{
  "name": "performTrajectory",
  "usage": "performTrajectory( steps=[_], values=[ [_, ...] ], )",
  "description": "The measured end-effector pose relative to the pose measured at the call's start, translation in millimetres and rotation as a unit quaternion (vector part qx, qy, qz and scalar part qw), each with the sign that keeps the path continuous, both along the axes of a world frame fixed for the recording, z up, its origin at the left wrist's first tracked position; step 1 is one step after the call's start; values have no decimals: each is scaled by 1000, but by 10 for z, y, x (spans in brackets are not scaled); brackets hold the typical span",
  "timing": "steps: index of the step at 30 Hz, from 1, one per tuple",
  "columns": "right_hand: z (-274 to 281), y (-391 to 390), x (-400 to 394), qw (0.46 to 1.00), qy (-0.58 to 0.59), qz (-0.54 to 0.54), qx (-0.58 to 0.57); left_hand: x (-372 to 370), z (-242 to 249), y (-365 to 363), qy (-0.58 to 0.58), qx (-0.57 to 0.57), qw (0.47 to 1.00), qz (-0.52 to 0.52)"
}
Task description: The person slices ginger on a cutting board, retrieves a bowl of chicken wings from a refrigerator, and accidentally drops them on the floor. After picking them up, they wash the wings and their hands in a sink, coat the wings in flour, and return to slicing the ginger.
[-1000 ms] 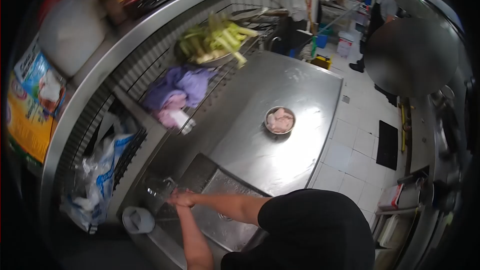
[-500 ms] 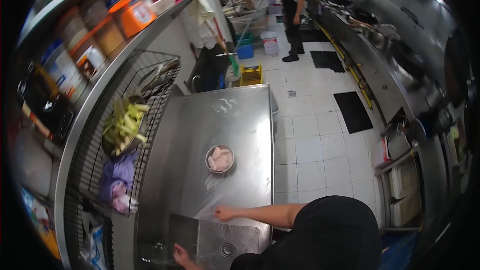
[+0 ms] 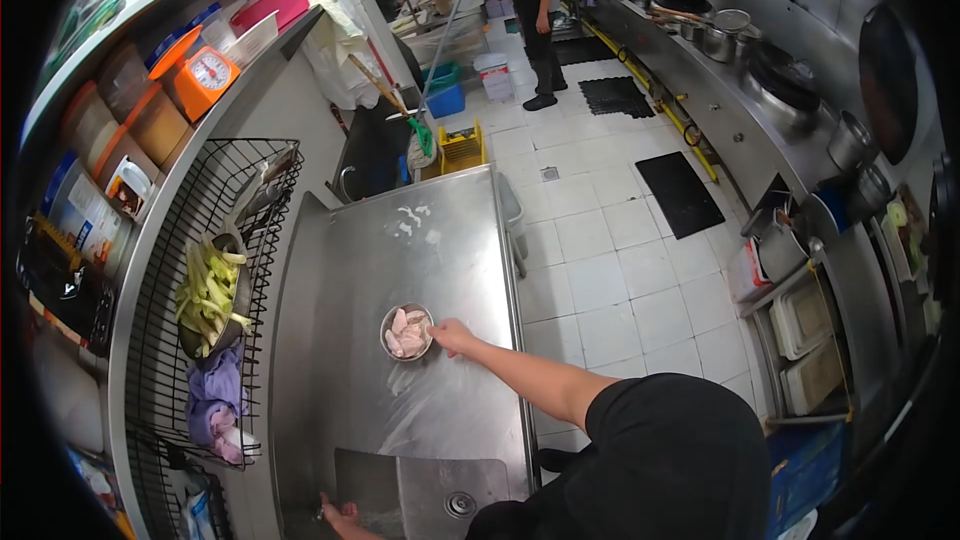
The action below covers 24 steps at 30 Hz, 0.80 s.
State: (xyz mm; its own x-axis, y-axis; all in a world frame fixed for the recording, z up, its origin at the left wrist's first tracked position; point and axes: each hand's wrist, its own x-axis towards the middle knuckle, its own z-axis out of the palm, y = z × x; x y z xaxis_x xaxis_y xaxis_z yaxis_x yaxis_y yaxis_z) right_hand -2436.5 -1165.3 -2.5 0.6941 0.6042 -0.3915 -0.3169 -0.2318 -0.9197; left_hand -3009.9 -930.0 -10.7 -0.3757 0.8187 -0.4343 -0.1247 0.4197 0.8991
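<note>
A round metal bowl (image 3: 386, 351) with several pieces of pale raw meat (image 3: 408, 331), perhaps chicken, stands on the steel counter (image 3: 340, 340). At the bowl's right rim, the fingers of my right hand (image 3: 454, 337) are closed on it, with the arm stretched forward. My left hand (image 3: 342, 518) is low in the view, left of the sink (image 3: 500, 480), with its fingers curled around a small metal tap (image 3: 320, 514) that is mostly hidden. The sink's drain shows on the right side of the basin.
A wire rack (image 3: 270, 230) on the left holds cut green vegetable stalks (image 3: 208, 295) and a purple cloth (image 3: 215, 390). Above it, a shelf carries tubs and an orange scale (image 3: 195, 70). Another person (image 3: 530, 20) stands in the aisle. Pans (image 3: 785, 80) line the right-hand range.
My right hand has moved forward from above the sink to the bowl and taken its rim. My left hand has shifted slightly left onto the tap. The view has turned a little.
</note>
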Motion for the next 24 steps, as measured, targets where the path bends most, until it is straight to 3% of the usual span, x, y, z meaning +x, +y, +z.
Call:
performTrajectory(
  steps=[2,4,9,10,12,13,14,15,16,17,18,19,20,21,22,23,24],
  values=[
    [62,15,-11,999,-20,31,-15,-88,-118,99,-13,116,975,-187],
    [63,23,-42,994,-78,66,-39,35,-68,270,-3,62,983,-171],
    [10,105,-207,994,-74,68,-48,-71,517,754,90,-182,978,-57],
    [12,134,-192,993,-64,76,-60,-82,481,725,89,-179,978,-54],
    [-103,271,-213,995,-44,42,-77,108,426,555,-54,-116,992,24],
    [-180,346,-222,995,-20,4,-97,120,351,319,-134,-22,989,-59],
    [-262,407,-204,996,-21,11,-90,124,171,-50,-209,73,965,-140],
    [-348,452,-180,998,4,-16,-59,211,-29,-471,-407,116,870,-254],
    [-396,475,-182,998,31,-40,-29,265,-281,-890,-470,29,858,-207],
    [-398,476,-195,999,31,-26,-24,289,-497,-1250,-389,-6,898,-206],
    [-389,451,-159,999,22,-24,-14,307,-672,-1601,-121,-48,954,-270],
    [-366,446,-142,1000,13,-21,-5,292,-827,-1915,286,-113,848,-431],
    [-320,414,-144,1000,10,-6,-5,290,-940,-2184,490,-145,680,-525],
    [-263,370,-126,999,28,-10,-21,227,-978,-2398,569,-157,591,-550],
    [-213,323,-111,998,47,-16,-38,168,-993,-2549,603,-170,559,-543],
    [-294,344,-122,998,46,-1,-41,84,-1006,-2610,592,-163,589,-526],
    [-470,408,-141,999,20,-12,-35,114,-822,-2902,677,-174,589,-406]
  ],
)
